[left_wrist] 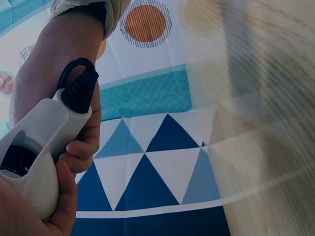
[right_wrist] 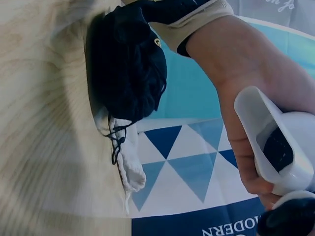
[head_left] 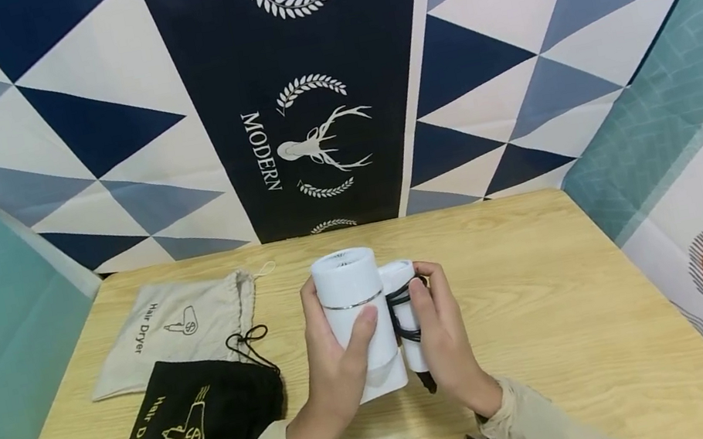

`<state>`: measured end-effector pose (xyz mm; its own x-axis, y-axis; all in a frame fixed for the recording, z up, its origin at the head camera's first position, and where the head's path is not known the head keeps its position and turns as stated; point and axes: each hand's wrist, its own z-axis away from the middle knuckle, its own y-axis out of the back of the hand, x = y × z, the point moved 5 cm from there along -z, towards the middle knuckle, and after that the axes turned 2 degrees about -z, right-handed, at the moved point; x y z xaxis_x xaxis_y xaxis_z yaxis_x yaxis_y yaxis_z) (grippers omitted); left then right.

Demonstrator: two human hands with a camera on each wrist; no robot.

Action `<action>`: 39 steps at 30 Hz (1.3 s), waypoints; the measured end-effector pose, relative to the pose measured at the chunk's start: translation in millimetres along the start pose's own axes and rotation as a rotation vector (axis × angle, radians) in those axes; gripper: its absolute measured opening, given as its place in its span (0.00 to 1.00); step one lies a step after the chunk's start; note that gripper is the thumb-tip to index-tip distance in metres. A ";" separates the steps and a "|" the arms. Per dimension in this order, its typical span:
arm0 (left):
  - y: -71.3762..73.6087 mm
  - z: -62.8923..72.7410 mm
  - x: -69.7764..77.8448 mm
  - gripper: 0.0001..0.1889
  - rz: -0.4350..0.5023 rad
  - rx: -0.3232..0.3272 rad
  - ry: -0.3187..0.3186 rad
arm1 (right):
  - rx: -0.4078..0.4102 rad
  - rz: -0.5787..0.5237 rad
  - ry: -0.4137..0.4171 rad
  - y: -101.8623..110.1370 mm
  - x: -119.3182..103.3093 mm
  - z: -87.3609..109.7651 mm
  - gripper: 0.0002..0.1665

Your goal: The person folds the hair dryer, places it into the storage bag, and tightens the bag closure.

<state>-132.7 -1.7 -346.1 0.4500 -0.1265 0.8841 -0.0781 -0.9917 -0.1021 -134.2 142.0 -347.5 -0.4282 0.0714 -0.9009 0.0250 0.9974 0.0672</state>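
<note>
A white hair dryer (head_left: 350, 282) with a thin silver ring is held up over the wooden table. My left hand (head_left: 337, 375) grips its wide barrel, thumb across the near side. My right hand (head_left: 444, 333) holds the handle, which lies folded alongside the barrel with a black cord (head_left: 409, 335) wound round it. In the left wrist view, a ribbed black cord sleeve (left_wrist: 81, 92) sticks out of the handle's end. The right wrist view shows the white nozzle (right_wrist: 253, 110) and its dark opening. Some fingers are hidden behind the dryer.
A black drawstring bag (head_left: 215, 408) marked Hair Dryer lies on the table's left side. It overlaps a light grey drawstring bag (head_left: 199, 317) with the same print. The wooden table (head_left: 546, 279) ends at a patterned wall cloth (head_left: 300, 48) behind.
</note>
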 end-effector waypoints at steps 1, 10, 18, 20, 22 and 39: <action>0.1 -0.8 0.0 0.32 0.000 -0.005 0.009 | -0.011 0.005 -0.007 0.4 0.2 -0.6 0.16; -12.5 -0.9 -7.6 0.33 -0.004 -0.091 0.102 | 0.012 0.177 -0.063 18.3 1.7 -4.1 0.14; -9.7 -2.2 -8.9 0.32 -0.056 -0.129 0.128 | -0.012 0.172 -0.137 17.3 8.2 -4.9 0.14; -6.7 -4.4 -7.8 0.33 -0.075 -0.141 0.138 | -0.036 0.160 -0.148 15.0 7.9 -6.3 0.13; -3.8 -7.2 -5.9 0.33 -0.102 -0.152 0.145 | -0.065 0.143 -0.162 12.7 8.2 -7.6 0.13; 47.0 -34.6 28.7 0.30 -0.070 -0.040 0.083 | -0.458 0.032 -0.169 -8.3 6.0 -10.5 0.27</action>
<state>-154.3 -51.1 -309.8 0.3805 -0.0534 0.9233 -0.0858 -0.9961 -0.0222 -146.5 134.1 -348.9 -0.2799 0.1396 -0.9498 -0.3807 0.8921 0.2433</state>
